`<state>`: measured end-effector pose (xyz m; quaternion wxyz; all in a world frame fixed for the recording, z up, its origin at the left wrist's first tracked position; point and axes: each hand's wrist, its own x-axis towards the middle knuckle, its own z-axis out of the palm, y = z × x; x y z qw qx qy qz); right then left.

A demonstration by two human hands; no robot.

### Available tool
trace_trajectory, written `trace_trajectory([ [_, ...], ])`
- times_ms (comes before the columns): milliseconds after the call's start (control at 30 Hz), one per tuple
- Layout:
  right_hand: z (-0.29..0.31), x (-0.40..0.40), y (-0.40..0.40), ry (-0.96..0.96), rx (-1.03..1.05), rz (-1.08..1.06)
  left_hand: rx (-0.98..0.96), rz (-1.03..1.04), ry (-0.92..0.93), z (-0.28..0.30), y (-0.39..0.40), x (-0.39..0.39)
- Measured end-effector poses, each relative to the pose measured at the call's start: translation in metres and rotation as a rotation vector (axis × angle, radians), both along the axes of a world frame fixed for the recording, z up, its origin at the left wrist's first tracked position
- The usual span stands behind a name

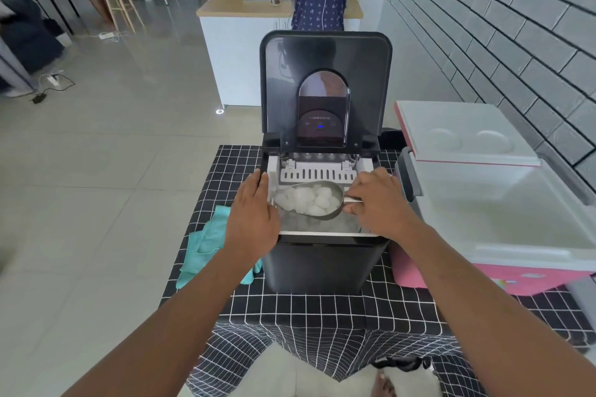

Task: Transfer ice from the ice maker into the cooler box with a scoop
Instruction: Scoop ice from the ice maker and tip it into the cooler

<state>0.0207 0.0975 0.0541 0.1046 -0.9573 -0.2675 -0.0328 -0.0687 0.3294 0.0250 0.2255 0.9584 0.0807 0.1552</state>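
Observation:
A black ice maker (322,261) stands in the middle of the table with its lid (325,51) raised. My right hand (377,200) grips the handle of a metal scoop (337,208), which is heaped with ice cubes (308,198) and held over the maker's open bin. My left hand (253,216) rests with straight fingers on the bin's left rim. To the right sits a pink cooler box (503,264), its white lid (464,132) swung back and its white inside showing no ice.
A black checked tablecloth (316,309) covers the table. A teal cloth (206,245) lies left of the ice maker. A white brick wall runs along the right. A person stands at a counter (245,8) behind the maker.

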Motion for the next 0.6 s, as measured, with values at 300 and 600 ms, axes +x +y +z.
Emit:
trace_trajectory([
  [300, -0.001, 0.005, -0.016, 0.02, 0.142, -0.035, 0.118, -0.019, 0.052, 0.008, -0.002, -0.002],
  [600, 0.015, 0.007, -0.065, 0.09, 0.265, -0.033, 0.151, 0.034, -0.007, 0.043, -0.035, 0.025],
])
